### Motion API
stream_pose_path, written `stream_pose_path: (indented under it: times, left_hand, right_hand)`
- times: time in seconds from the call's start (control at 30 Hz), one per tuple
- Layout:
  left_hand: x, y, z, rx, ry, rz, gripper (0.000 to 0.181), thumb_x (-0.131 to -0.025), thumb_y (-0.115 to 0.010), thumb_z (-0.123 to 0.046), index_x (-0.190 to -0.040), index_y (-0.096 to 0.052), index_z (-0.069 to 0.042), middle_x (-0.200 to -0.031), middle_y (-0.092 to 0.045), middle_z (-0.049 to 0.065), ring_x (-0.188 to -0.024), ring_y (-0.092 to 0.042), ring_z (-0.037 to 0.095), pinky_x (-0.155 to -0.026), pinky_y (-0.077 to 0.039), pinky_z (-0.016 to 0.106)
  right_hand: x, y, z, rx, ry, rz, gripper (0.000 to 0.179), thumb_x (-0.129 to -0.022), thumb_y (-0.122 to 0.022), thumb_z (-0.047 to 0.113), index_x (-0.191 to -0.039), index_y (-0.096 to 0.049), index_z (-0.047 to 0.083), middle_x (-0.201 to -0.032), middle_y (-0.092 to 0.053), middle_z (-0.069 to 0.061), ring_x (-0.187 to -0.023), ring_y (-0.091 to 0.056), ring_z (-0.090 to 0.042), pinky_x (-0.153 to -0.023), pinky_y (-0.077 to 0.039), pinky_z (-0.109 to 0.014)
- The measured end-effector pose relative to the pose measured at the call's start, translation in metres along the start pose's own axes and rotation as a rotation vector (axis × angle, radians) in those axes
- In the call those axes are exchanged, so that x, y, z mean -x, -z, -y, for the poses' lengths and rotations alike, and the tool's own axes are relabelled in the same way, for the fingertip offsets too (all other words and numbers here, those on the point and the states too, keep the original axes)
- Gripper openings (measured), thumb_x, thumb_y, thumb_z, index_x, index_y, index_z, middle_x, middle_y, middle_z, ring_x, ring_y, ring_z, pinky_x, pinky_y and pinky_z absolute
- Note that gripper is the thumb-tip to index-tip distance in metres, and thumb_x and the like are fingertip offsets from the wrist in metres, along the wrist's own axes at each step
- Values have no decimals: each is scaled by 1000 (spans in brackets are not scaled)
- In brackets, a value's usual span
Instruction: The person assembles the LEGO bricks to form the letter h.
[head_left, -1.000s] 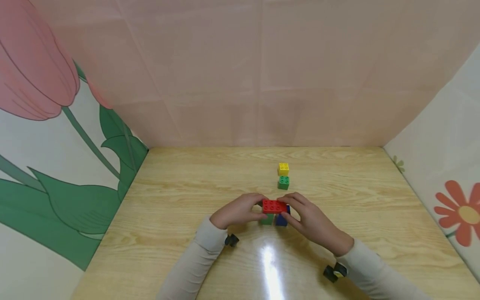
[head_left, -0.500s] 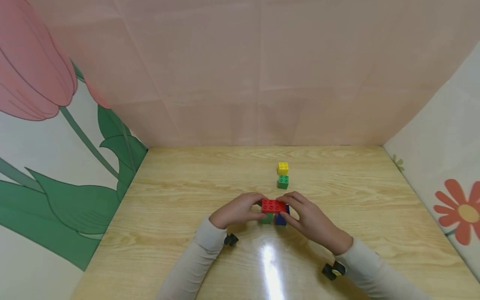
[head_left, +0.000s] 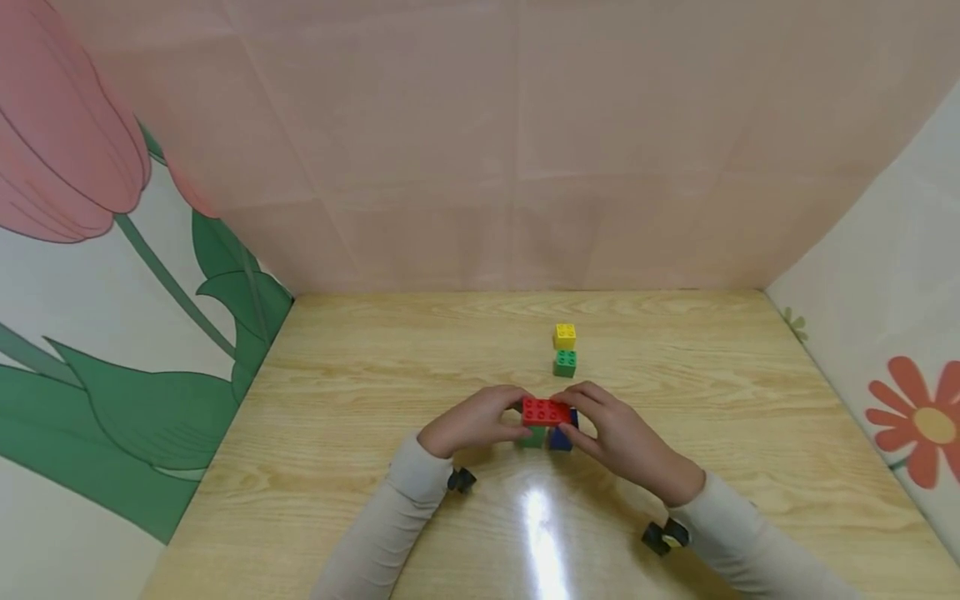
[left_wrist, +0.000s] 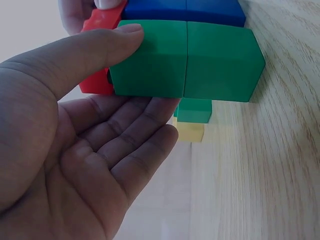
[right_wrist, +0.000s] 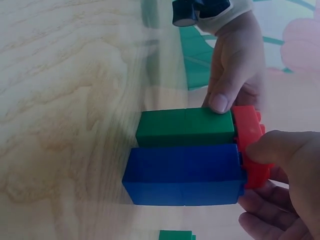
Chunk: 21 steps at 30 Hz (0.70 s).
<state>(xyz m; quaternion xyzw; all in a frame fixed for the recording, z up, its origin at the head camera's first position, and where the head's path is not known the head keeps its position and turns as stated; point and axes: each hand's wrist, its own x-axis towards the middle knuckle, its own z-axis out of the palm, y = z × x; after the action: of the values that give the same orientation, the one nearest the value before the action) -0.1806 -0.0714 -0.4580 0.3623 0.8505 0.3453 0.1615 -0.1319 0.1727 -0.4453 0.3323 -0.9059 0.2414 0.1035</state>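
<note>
Two short towers of toy building bricks stand side by side on the table, the green tower (left_wrist: 185, 60) on the left and the blue tower (right_wrist: 182, 175) on the right, each two bricks high. Across their tops lies a long red brick (head_left: 546, 412), its studs up. My left hand (head_left: 483, 419) pinches the upper green brick, thumb on the near face and fingers behind. With thumb and fingers, my right hand (head_left: 630, 437) holds the red brick's right end. In the right wrist view, blue studs show in a narrow gap under the red brick.
Beyond the towers sit a small green brick (head_left: 566, 363) and, just behind it, a yellow brick (head_left: 565, 336). The wooden table (head_left: 375, 350) ends at a pink back wall, with flower-patterned panels at both sides.
The hands and bricks keep their places against each other. The head view shifts very slightly.
</note>
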Motion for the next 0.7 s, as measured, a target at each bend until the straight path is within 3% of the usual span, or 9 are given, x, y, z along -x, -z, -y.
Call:
stream_pose_path:
  times: [0.23,0.7]
  left_hand:
    - [0,0,2,7,8,1,40,-89,-74,-25,-125,-61,-15,-117,-63,-12,-109,-56,1,-94,-47,26]
    - [-1,-1,1,25,15,5,38,-89,-74,-25,-124,-62,-16,-116,-63,-13,-109,-56,1,-95,-48,31]
  right_hand:
    - [-6,4,3,27,31,14,40,-83,-79,17,-119,-65,9,-114,-60,-1,-96,-63,-14,-76,-56,-29]
    - [-5,5,0,-2,16,25,36,-85,-78,17,-118,-66,11,-112,-62,1,-94,-64,-11,-75,-56,-27]
